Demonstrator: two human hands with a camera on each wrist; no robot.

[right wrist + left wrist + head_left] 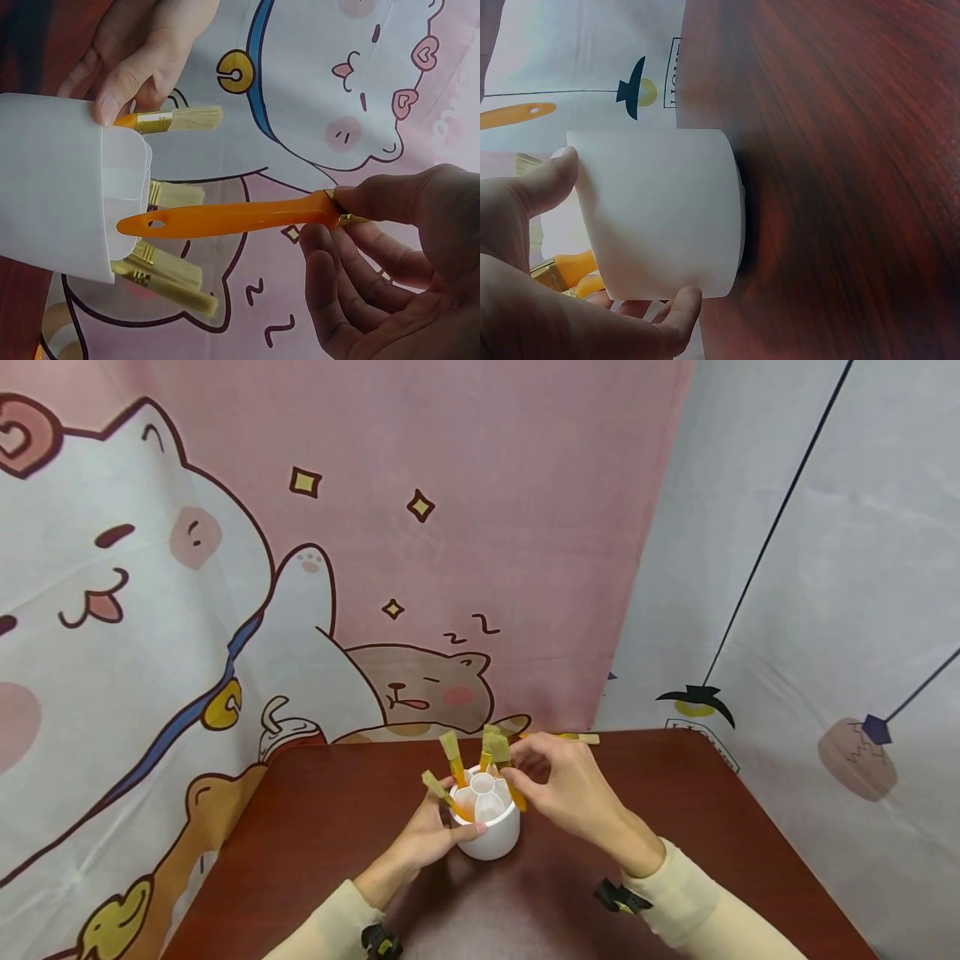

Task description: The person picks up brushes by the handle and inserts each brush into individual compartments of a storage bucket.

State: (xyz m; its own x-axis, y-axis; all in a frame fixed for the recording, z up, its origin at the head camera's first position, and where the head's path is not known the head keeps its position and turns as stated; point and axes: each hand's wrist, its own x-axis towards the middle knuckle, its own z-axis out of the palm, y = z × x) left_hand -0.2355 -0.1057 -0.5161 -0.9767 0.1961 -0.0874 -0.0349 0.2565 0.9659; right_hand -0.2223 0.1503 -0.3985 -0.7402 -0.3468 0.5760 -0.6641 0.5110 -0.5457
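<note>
A white round holder [491, 842] with several compartments stands on the table, and my left hand [423, 835] grips its left side, thumb at the rim. Several brushes with pale bristles and orange handles stand in it, among them a leaning brush [437, 786] at the left and an upright brush [452, 750] behind. My right hand [570, 789] pinches another brush [247, 217] by its metal band. Its orange handle points at the holder, the tip overlapping the opening in the right wrist view; whether it is inside cannot be told. Fingers hide its bristles there.
One more brush [583, 738] lies at the back edge of the dark red-brown table [337, 827]. Behind the table hangs a cloth [525, 527] printed with cartoon cats. Black bands [622, 897] are on both wrists.
</note>
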